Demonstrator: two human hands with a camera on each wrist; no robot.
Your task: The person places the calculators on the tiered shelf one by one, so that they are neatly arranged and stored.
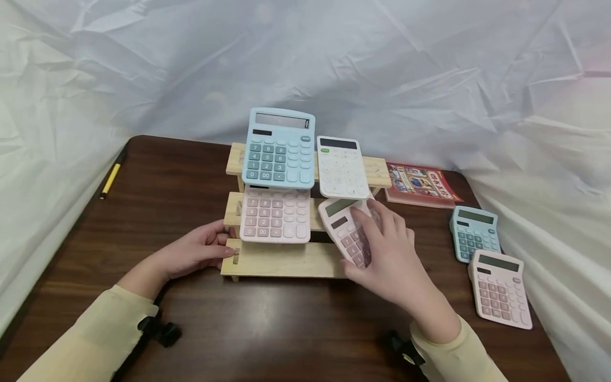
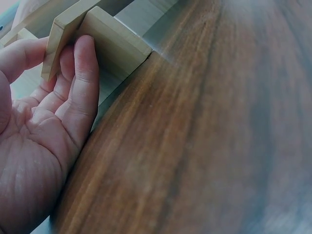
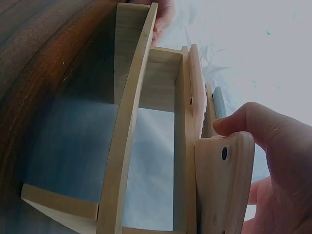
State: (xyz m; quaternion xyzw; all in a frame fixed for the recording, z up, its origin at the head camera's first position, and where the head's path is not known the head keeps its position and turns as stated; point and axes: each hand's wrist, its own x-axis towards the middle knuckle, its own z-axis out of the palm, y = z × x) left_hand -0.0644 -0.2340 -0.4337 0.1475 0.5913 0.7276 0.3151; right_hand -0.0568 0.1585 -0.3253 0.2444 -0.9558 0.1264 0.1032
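Note:
A three-step wooden stand [image 1: 281,262] occupies the middle of the table. My left hand [image 1: 198,249] pinches the left end of its lowest step, thumb above and fingers below, as the left wrist view shows. With my right hand [image 1: 389,254] I grip a pink calculator [image 1: 340,223] at the right of the middle step, turned askew, its right part hidden by the hand. Another pink calculator [image 1: 274,217] leans on the middle step's left side. Behind them on the top step are a light blue calculator [image 1: 279,148] and a white calculator [image 1: 342,167].
Right of the stand lie a red-covered book [image 1: 420,183], a second blue calculator [image 1: 474,233] and another pink calculator [image 1: 500,289]. A yellow and black marker [image 1: 112,178] lies by the table's left edge. White sheeting [image 1: 334,69] hangs behind and along both sides.

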